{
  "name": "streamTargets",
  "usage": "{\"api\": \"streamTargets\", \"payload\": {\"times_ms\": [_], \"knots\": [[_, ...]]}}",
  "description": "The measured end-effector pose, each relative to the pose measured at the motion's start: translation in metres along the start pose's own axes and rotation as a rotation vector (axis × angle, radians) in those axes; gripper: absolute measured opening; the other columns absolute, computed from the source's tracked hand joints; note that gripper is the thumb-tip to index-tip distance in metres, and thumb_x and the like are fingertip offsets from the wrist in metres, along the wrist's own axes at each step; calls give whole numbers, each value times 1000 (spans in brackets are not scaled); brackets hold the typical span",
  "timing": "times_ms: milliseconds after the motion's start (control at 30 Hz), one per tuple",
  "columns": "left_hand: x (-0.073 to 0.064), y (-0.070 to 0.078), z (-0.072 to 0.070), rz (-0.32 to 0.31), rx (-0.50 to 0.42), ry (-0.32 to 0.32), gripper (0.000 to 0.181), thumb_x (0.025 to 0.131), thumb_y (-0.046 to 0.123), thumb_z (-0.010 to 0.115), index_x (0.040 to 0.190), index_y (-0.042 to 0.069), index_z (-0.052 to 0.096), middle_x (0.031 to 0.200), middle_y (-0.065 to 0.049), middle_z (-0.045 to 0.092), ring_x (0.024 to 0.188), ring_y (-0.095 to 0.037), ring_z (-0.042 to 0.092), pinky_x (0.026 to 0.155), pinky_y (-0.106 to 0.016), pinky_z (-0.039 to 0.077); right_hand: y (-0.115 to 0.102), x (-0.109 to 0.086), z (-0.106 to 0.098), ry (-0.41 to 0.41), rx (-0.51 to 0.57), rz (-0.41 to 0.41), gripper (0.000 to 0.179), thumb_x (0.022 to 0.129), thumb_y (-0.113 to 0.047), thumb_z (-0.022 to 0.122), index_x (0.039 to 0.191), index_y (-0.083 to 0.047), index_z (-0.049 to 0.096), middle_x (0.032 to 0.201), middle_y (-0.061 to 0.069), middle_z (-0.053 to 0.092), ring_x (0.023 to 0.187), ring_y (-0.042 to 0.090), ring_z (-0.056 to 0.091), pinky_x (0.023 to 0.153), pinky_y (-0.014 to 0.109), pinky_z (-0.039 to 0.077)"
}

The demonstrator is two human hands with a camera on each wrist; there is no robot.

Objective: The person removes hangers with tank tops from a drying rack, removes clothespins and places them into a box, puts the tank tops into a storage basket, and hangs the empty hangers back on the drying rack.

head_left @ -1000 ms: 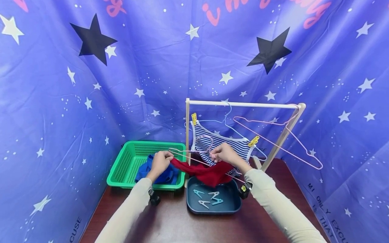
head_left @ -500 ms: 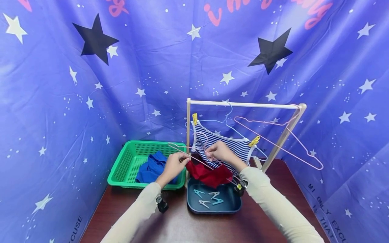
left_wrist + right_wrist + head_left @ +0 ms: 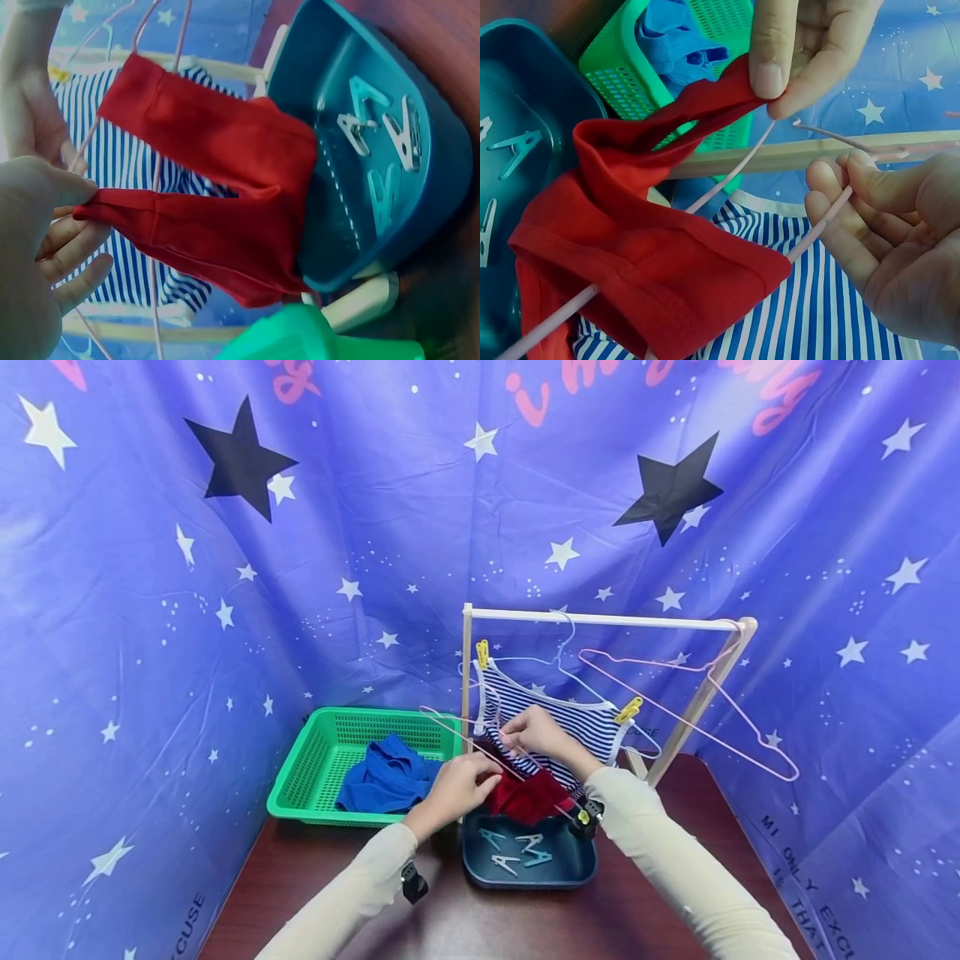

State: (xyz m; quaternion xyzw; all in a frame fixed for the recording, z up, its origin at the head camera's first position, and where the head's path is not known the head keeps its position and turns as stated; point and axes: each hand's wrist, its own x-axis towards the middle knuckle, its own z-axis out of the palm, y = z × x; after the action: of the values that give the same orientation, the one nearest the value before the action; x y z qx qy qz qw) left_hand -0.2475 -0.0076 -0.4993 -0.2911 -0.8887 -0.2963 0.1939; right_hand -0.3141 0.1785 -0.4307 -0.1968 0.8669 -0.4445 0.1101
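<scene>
A red garment [image 3: 528,797] hangs partly threaded on a pink wire hanger [image 3: 812,234], folded over it. My left hand [image 3: 461,789] pinches one edge of the cloth between thumb and index finger, the other fingers spread in the left wrist view [image 3: 75,255]. My right hand [image 3: 543,735] grips the hanger's wire between thumb and fingers, just beyond the garment. The hanger's free arm sticks out bare toward the left. Both hands work over a dark blue tray [image 3: 528,883] and in front of a striped top [image 3: 555,710].
The top hangs from a blue hanger [image 3: 558,647] with yellow clothespins [image 3: 628,709] on a wooden rack [image 3: 637,620]. Another pink hanger [image 3: 686,664] hangs at the rack's right. Several clothespins [image 3: 504,865] lie in the tray. A green basket [image 3: 300,806] holds blue cloth [image 3: 386,777].
My left hand has moved right with the red garment's edge, so the stretched cloth is now gathered closer. My right hand has shifted slightly left with the hanger.
</scene>
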Motion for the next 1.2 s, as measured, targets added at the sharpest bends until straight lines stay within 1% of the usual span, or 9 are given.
{"api": "streamTargets", "payload": {"times_ms": [100, 200, 333, 433, 500, 533, 733, 967, 1200], "knots": [[1, 6, 4, 58, 19, -13, 10, 91, 17, 77, 99, 13, 80, 95, 2, 77, 88, -15, 72, 76, -33, 58, -1, 2, 2, -12, 14, -6, 15, 92, 5, 68, 99, 17, 73, 74, 16, 74, 54, 7, 64, 51, 18, 52], [2, 12, 7, 113, 43, -30, 10, 92, 18, 76, 100, 14, 80, 95, 3, 76, 89, -13, 72, 78, -31, 58, -2, 3, 5, -14, 22, -17, 15, 92, 5, 67, 98, 18, 72, 74, 16, 74, 55, 10, 65, 53, 24, 56], [4, 21, 7, 182, 66, -43, 10, 93, 19, 75, 101, 14, 79, 98, 2, 77, 94, -13, 71, 81, -28, 58, -6, 3, 9, -3, 21, -20, 12, 92, 6, 67, 93, 16, 73, 71, 14, 73, 54, 10, 64, 52, 25, 55], [7, 26, 8, 222, 72, -45, 10, 94, 19, 73, 102, 15, 79, 101, 2, 77, 96, -12, 71, 84, -27, 57, -9, 1, 11, 3, 22, -19, 11, 92, 6, 67, 91, 16, 73, 71, 15, 73, 52, 7, 61, 50, 19, 51], [9, 29, 8, 240, 76, -52, 11, 96, 20, 72, 103, 15, 78, 101, 3, 76, 96, -11, 71, 85, -25, 57, -11, 1, 11, -1, 15, -23, 12, 92, 6, 67, 92, 17, 72, 72, 17, 73, 53, 6, 61, 51, 18, 51], [10, 30, 8, 245, 78, -54, 11, 96, 19, 71, 103, 15, 78, 101, 3, 75, 96, -11, 70, 85, -25, 57, -12, 1, 12, -4, 11, -24, 12, 92, 6, 67, 92, 16, 73, 73, 19, 73, 53, 6, 61, 51, 18, 50], [15, 37, 7, 253, 78, -49, 13, 97, 19, 70, 105, 14, 78, 104, 3, 76, 100, -10, 70, 86, -25, 57, -15, 3, 14, 0, -18, -15, 11, 91, 3, 68, 89, 11, 75, 70, 16, 73, 51, 4, 59, 52, 18, 50], [18, 38, 10, 238, 94, -55, 12, 95, 20, 73, 104, 15, 79, 102, 2, 77, 96, -10, 71, 82, -25, 58, -14, 5, 16, -9, 9, 9, 13, 92, 3, 68, 92, 15, 74, 83, 31, 72, 52, 3, 60, 53, 18, 53], [17, 38, 12, 220, 116, -84, 13, 95, 21, 73, 105, 15, 80, 104, 2, 76, 97, -10, 71, 83, -24, 58, -12, 6, 17, 1, 39, 4, 12, 91, 6, 66, 93, 16, 73, 84, 33, 72, 52, 5, 62, 53, 20, 54]]}}
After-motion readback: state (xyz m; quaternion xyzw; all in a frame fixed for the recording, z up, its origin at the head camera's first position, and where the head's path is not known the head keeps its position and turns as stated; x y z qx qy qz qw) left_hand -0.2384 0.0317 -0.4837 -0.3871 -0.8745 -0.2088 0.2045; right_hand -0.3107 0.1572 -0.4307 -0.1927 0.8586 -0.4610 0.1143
